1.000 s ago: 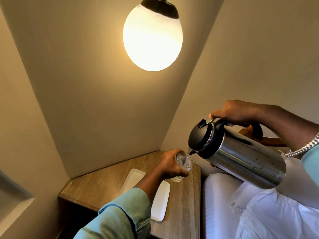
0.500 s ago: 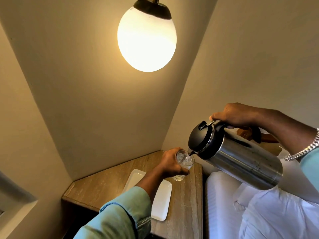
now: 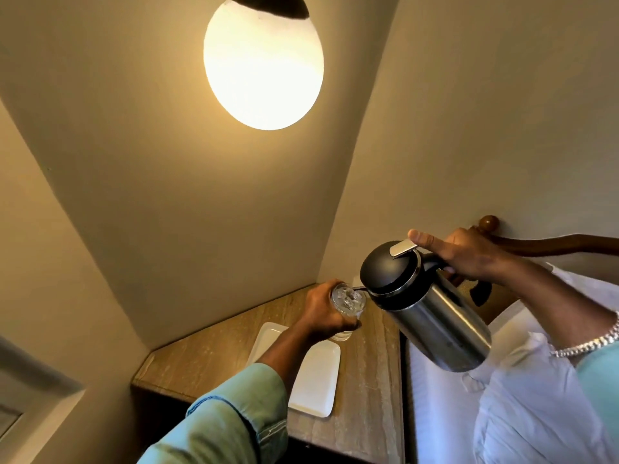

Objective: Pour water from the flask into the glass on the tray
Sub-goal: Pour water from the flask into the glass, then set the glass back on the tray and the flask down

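— Wrapped around the glass (image 3: 348, 301), the left hand (image 3: 326, 311) held it lifted clear of the white tray (image 3: 315, 380), didn't it?

— Yes. Fingers curled round the glass wall, mouth tipped toward the flask (image 3: 425, 313). The tray lay bare below on the wooden bedside table (image 3: 368, 373), under the left forearm and its blue sleeve (image 3: 231, 426).

— And the right hand (image 3: 469, 254)?

— Clenched on the flask's black handle, thumb stretched forward onto the silver lever on the black lid (image 3: 390, 267). The steel body was tilted, its base raised over the white bedding (image 3: 522, 413), its spout down at the glass rim.

— Was water running?

— A thin stream showed between spout and glass, and water glinted inside. How full, I couldn't tell.

— Anything else around?

— A lit globe lamp (image 3: 263, 65) hung overhead, a wooden headboard (image 3: 542, 244) ran behind the right hand, and a metal bracelet (image 3: 589, 341) sat on the right wrist.
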A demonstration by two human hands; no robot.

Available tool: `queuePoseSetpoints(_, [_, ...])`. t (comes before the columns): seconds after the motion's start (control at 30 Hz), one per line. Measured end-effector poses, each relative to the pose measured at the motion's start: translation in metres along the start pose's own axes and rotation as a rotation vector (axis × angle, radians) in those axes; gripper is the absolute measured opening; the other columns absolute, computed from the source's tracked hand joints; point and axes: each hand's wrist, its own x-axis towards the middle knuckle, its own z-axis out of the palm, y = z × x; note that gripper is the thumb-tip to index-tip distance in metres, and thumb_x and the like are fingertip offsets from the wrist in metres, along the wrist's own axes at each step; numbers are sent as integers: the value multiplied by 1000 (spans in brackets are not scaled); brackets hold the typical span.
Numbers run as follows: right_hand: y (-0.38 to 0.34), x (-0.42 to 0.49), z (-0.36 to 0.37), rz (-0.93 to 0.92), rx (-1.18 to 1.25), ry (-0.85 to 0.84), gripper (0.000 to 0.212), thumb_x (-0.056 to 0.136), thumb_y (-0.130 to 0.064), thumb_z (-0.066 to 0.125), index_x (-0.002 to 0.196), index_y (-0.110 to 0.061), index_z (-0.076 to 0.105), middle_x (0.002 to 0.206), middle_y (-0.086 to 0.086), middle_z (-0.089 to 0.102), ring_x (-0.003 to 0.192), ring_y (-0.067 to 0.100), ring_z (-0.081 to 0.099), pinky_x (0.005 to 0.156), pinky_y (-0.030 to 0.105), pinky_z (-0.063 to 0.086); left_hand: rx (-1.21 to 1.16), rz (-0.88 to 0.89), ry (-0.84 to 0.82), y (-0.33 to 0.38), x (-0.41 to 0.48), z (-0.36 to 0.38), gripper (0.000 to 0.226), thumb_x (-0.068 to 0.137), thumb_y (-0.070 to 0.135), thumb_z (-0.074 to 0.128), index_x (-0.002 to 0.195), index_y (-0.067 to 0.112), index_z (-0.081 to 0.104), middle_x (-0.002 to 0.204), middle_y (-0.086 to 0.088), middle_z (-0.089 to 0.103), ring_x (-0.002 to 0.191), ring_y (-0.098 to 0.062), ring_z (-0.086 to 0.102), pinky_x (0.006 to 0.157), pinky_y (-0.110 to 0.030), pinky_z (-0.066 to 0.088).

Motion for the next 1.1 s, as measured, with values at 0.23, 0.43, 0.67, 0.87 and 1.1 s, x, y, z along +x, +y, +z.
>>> queuePoseSetpoints(0.23, [60, -26, 78, 151, 340, 249, 89, 57, -99, 33, 36, -14, 49, 30, -3, 47, 33, 12, 45, 54, 32, 38, 35, -78, 66, -25, -5, 0, 67, 46, 31, 91, 101, 38, 52, 95, 16, 61, 85, -4, 62, 59, -9, 48])
queuePoseSetpoints(0.43, [96, -41, 173, 400, 523, 495, 92, 69, -93, 16, 33, -19, 57, 29, -5, 52, 56, 31, 59, 64, 41, 46, 85, -170, 119, -68, -7, 3, 69, 49, 20, 91, 106, 28, 54, 97, 10, 60, 85, -6, 60, 56, -2, 44])
queuePoseSetpoints(0.67, [135, -38, 278, 785, 828, 715, 94, 64, -96, 19, 44, -12, 57, 45, 4, 59, 57, 30, 62, 62, 41, 46, 195, -249, 126, -139, -8, 18, 67, 50, 26, 88, 107, 25, 52, 102, 3, 64, 90, -17, 62, 72, -22, 50])
queuePoseSetpoints(0.87, [167, -28, 349, 898, 895, 811, 79, 82, -77, 31, 54, -8, 59, 51, 11, 58, 57, 29, 59, 76, 51, 48, 227, -280, 79, -211, -4, 37, 69, 54, 27, 90, 113, 24, 52, 107, 4, 63, 95, -16, 60, 84, -32, 50])
queuePoseSetpoints(1.1, [182, -29, 393, 923, 1051, 977, 61, 74, -76, 40, 62, -19, 59, 61, 7, 57, 57, 17, 58, 58, 29, 44, 271, -275, 97, -257, 7, 51, 65, 54, 30, 89, 106, 28, 51, 99, 7, 63, 86, -11, 59, 77, -25, 46])
